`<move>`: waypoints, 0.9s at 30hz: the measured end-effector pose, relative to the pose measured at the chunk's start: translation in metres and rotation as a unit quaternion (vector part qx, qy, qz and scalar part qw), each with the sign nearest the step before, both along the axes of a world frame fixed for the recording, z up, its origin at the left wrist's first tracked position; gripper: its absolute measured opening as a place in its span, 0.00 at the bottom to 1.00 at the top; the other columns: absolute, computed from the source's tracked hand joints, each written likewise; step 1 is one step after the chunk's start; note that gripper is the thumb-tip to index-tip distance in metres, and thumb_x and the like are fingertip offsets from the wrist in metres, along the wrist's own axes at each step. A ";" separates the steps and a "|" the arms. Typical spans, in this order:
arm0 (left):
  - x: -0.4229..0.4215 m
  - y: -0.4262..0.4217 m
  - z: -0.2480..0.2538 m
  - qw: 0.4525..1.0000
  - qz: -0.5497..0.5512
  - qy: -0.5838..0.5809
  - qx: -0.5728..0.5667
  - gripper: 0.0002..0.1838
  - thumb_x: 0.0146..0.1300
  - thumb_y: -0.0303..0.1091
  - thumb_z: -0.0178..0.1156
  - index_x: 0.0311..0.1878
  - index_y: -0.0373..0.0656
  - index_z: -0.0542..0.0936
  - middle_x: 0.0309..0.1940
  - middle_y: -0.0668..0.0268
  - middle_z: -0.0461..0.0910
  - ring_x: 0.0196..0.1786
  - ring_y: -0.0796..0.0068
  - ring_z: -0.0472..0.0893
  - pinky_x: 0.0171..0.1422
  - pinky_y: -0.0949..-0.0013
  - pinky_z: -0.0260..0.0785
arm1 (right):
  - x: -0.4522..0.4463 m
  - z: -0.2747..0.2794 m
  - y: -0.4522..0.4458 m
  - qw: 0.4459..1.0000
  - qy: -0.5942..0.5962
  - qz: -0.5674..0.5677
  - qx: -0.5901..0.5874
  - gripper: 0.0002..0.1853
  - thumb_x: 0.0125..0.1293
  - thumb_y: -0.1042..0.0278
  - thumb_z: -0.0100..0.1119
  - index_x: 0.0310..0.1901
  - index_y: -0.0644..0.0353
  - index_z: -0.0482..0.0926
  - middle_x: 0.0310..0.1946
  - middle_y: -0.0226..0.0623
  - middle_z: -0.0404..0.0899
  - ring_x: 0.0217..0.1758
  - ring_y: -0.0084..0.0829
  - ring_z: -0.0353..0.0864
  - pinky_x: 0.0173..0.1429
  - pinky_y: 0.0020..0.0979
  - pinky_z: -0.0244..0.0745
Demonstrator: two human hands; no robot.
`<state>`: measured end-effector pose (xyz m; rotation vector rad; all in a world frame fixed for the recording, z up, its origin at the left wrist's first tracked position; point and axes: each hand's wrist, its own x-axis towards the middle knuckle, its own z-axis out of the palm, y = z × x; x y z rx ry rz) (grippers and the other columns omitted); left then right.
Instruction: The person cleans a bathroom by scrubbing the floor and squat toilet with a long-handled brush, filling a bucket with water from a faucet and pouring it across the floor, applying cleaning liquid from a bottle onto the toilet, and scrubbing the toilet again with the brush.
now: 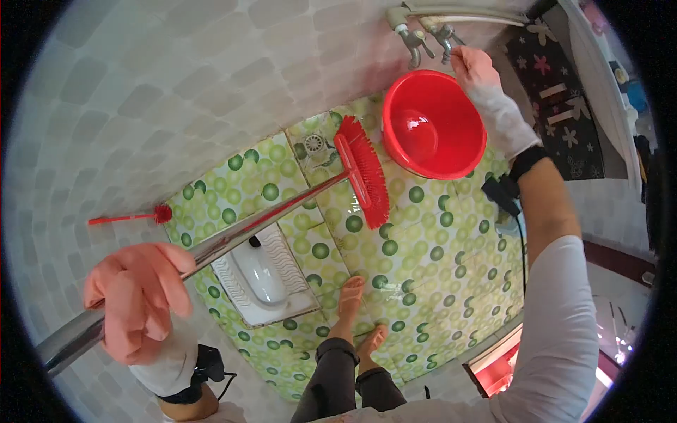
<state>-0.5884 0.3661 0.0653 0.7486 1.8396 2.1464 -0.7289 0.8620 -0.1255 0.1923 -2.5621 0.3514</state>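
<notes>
My left hand, in a pink and white rubber glove, is wrapped round the metal handle of a broom. The broom's red bristle head rests on the green-dotted tile floor. At the upper right my right hand, gloved the same way, is closed at the lever of the right-hand wall tap; its fingertips partly hide the contact. Just below the taps stands a red bucket, with a shiny bottom and no water that I can make out.
A squat toilet is set in the floor left of my feet. A small red brush lies by the left wall. Near the broom head is a floor drain. A black flowered panel stands at the right.
</notes>
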 end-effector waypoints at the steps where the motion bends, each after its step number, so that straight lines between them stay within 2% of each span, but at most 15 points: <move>1: 0.004 0.005 0.001 0.998 0.059 -0.012 -0.001 0.17 0.54 0.26 0.44 0.14 0.53 0.55 0.02 0.75 0.56 0.06 0.77 0.57 0.21 0.69 0.45 | -0.017 -0.006 0.014 0.995 -0.093 -0.029 0.029 0.08 0.61 0.68 0.55 0.40 0.62 0.78 0.34 0.47 0.79 0.41 0.50 0.77 0.46 0.42 0.72; 2: 0.007 0.008 0.001 0.993 0.118 -0.023 -0.002 0.16 0.54 0.26 0.44 0.14 0.54 0.55 0.02 0.76 0.56 0.06 0.76 0.57 0.21 0.69 0.46 | -0.027 -0.009 0.025 0.979 -0.184 -0.058 0.058 0.08 0.62 0.69 0.53 0.38 0.63 0.78 0.33 0.48 0.78 0.41 0.49 0.77 0.46 0.41 0.72; 6: 0.011 0.003 -0.006 0.984 0.176 -0.037 0.004 0.17 0.54 0.28 0.44 0.13 0.53 0.54 0.02 0.77 0.56 0.06 0.76 0.57 0.20 0.69 0.45 | -0.055 -0.021 0.048 0.973 -0.192 -0.093 0.093 0.09 0.63 0.68 0.51 0.37 0.64 0.79 0.32 0.48 0.79 0.40 0.46 0.79 0.46 0.39 0.73; 8: 0.004 0.000 -0.009 0.996 0.093 0.006 0.015 0.16 0.56 0.31 0.45 0.14 0.52 0.56 0.02 0.79 0.56 0.06 0.76 0.58 0.20 0.69 0.46 | -0.081 -0.045 0.073 0.862 -0.320 -0.228 -0.320 0.11 0.63 0.67 0.51 0.41 0.63 0.79 0.35 0.47 0.81 0.44 0.41 0.80 0.50 0.35 0.73; 9: 0.000 -0.004 -0.013 0.995 0.096 0.003 0.013 0.16 0.56 0.31 0.45 0.14 0.52 0.56 0.02 0.79 0.56 0.06 0.76 0.58 0.20 0.69 0.46 | -0.067 -0.047 0.074 0.959 -0.230 -0.164 0.001 0.13 0.63 0.66 0.52 0.46 0.62 0.77 0.39 0.42 0.82 0.47 0.34 0.80 0.52 0.31 0.72; 12: -0.002 -0.018 -0.017 0.999 -0.019 0.007 0.042 0.16 0.55 0.32 0.47 0.14 0.51 0.56 0.02 0.80 0.54 0.06 0.76 0.58 0.21 0.68 0.46 | -0.059 -0.077 0.048 0.940 -0.155 -0.304 0.012 0.16 0.62 0.68 0.53 0.50 0.62 0.74 0.41 0.41 0.81 0.46 0.33 0.80 0.52 0.29 0.71; 14: 0.003 -0.023 -0.013 0.999 -0.001 -0.052 0.016 0.16 0.55 0.31 0.48 0.13 0.51 0.57 0.04 0.77 0.58 0.09 0.74 0.62 0.24 0.67 0.55 | -0.060 -0.114 0.055 0.904 -0.260 -0.245 -0.236 0.17 0.61 0.68 0.58 0.51 0.60 0.72 0.37 0.36 0.80 0.36 0.31 0.79 0.41 0.33 0.76; 15: 0.007 -0.017 -0.012 0.998 0.000 -0.053 0.020 0.16 0.55 0.31 0.48 0.13 0.51 0.57 0.04 0.77 0.58 0.09 0.74 0.62 0.24 0.67 0.55 | -0.024 -0.109 0.010 0.908 -0.261 -0.240 -0.225 0.17 0.61 0.66 0.61 0.51 0.59 0.72 0.34 0.34 0.79 0.31 0.29 0.76 0.33 0.34 0.75; 16: 0.014 -0.008 -0.011 0.991 0.123 -0.055 -0.005 0.16 0.55 0.31 0.47 0.13 0.50 0.57 0.05 0.75 0.59 0.11 0.73 0.64 0.26 0.65 0.59 | 0.007 -0.120 -0.014 0.861 -0.343 -0.192 -0.323 0.17 0.61 0.65 0.62 0.50 0.57 0.73 0.33 0.34 0.79 0.32 0.29 0.77 0.32 0.35 0.75; 17: 0.018 -0.001 -0.009 0.967 0.246 -0.058 -0.032 0.17 0.55 0.30 0.47 0.13 0.50 0.57 0.07 0.73 0.61 0.13 0.71 0.66 0.29 0.63 0.63 | 0.031 -0.194 -0.012 0.852 -0.321 -0.185 -0.370 0.18 0.61 0.64 0.62 0.51 0.56 0.72 0.33 0.34 0.79 0.31 0.28 0.77 0.31 0.35 0.75; 18: 0.018 0.001 -0.005 0.967 0.248 -0.053 -0.030 0.17 0.55 0.30 0.47 0.13 0.50 0.57 0.07 0.73 0.61 0.13 0.71 0.66 0.29 0.63 0.63 | 0.074 -0.178 -0.027 0.784 -0.466 -0.151 -0.381 0.23 0.61 0.61 0.62 0.55 0.57 0.69 0.36 0.36 0.80 0.33 0.30 0.78 0.32 0.36 0.76; 19: 0.018 0.003 -0.002 0.968 0.242 -0.045 -0.038 0.16 0.55 0.30 0.47 0.13 0.49 0.58 0.08 0.72 0.62 0.14 0.70 0.67 0.31 0.60 0.66 | 0.103 -0.225 -0.024 0.813 -0.493 -0.129 -0.282 0.30 0.61 0.58 0.63 0.61 0.60 0.65 0.37 0.39 0.80 0.32 0.31 0.78 0.31 0.36 0.77; 21: 0.018 0.001 0.001 0.970 0.236 -0.030 -0.048 0.16 0.56 0.30 0.47 0.13 0.48 0.59 0.09 0.70 0.62 0.15 0.69 0.67 0.34 0.57 0.68 | 0.134 -0.160 -0.076 0.676 -0.600 -0.237 -0.357 0.42 0.59 0.55 0.64 0.69 0.61 0.52 0.49 0.49 0.74 0.43 0.37 0.79 0.38 0.39 0.81; 25: 0.020 -0.029 -0.015 0.981 0.182 -0.059 0.013 0.18 0.54 0.28 0.46 0.11 0.52 0.54 0.08 0.73 0.59 0.14 0.73 0.64 0.30 0.62 0.63 | 0.151 -0.182 -0.070 0.561 -0.543 -0.343 -0.522 0.52 0.59 0.53 0.65 0.71 0.55 0.36 0.54 0.50 0.70 0.48 0.43 0.78 0.42 0.45 0.81; 27: 0.022 -0.035 -0.016 0.989 0.140 -0.027 -0.047 0.17 0.54 0.27 0.46 0.14 0.55 0.56 0.09 0.76 0.60 0.14 0.78 0.63 0.29 0.68 0.55 | 0.157 -0.209 -0.065 0.585 -0.495 -0.355 -0.535 0.51 0.58 0.52 0.66 0.71 0.56 0.38 0.54 0.51 0.70 0.49 0.44 0.77 0.44 0.46 0.79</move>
